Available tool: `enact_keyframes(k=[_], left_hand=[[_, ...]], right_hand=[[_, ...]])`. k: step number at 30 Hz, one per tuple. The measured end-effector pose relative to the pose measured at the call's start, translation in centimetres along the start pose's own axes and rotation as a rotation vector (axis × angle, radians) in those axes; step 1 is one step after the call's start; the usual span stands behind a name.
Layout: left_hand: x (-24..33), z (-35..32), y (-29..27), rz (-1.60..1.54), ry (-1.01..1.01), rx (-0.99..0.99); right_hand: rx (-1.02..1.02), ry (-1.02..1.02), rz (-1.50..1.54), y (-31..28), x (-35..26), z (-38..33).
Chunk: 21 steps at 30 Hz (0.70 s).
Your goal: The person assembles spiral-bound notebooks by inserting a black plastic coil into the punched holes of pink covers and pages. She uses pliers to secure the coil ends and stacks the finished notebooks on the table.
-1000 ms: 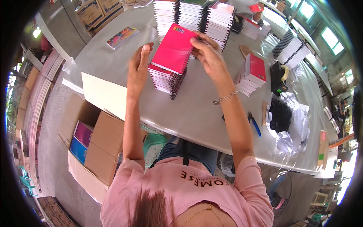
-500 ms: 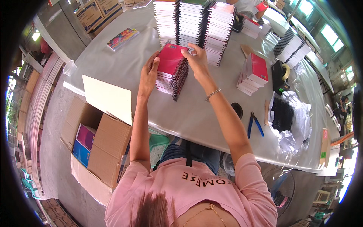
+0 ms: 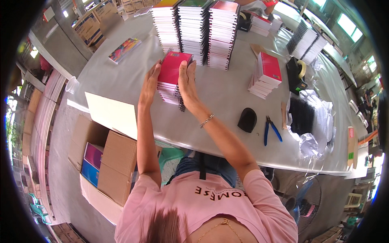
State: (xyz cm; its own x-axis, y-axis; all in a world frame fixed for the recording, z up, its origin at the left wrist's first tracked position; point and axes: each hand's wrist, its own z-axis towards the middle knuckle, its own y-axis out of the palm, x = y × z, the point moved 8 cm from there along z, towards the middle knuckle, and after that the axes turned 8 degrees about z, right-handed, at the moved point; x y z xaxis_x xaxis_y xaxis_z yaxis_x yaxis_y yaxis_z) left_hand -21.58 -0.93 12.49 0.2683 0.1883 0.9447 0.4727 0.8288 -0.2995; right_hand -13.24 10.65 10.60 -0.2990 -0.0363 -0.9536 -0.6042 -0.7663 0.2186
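Observation:
A stack of red spiral notebooks (image 3: 168,73) stands near the table's front edge, its black coils along the right side. My left hand (image 3: 150,83) lies along the stack's left side, fingers stretched out. Against the coiled side rests my right hand (image 3: 187,83), flat with straight fingers and the thumb upright at the cover's edge. Neither hand is closed round a notebook. Behind the stack rise three tall piles of spiral notebooks (image 3: 221,36). Farther right sits a smaller pile of red-covered book blocks (image 3: 269,69) without visible coils.
Blue-handled cutters (image 3: 272,130) and a dark rounded object (image 3: 247,120) lie right of my forearm. Beyond them are black coils (image 3: 302,115) in white wrapping and a tape dispenser (image 3: 297,77). An opened cardboard box (image 3: 115,162) stands at the left; a colourful booklet (image 3: 125,49) lies far left.
My right hand has come down from the cover's far corner to lie flat along the coiled side. My left hand stays at the left side. The view has shifted slightly.

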Motion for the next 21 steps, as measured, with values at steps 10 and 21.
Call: enact_keyframes(k=[10, 21], left_hand=[[-0.1, 0.3, 0.4, -0.049, 0.124, -0.059], [-0.1, 0.3, 0.3, -0.003, 0.117, -0.091]], right_hand=[[0.053, -0.094, -0.096, 0.2, 2.7, 1.3], [0.191, -0.07, -0.088, 0.4, 2.3, 0.7]])
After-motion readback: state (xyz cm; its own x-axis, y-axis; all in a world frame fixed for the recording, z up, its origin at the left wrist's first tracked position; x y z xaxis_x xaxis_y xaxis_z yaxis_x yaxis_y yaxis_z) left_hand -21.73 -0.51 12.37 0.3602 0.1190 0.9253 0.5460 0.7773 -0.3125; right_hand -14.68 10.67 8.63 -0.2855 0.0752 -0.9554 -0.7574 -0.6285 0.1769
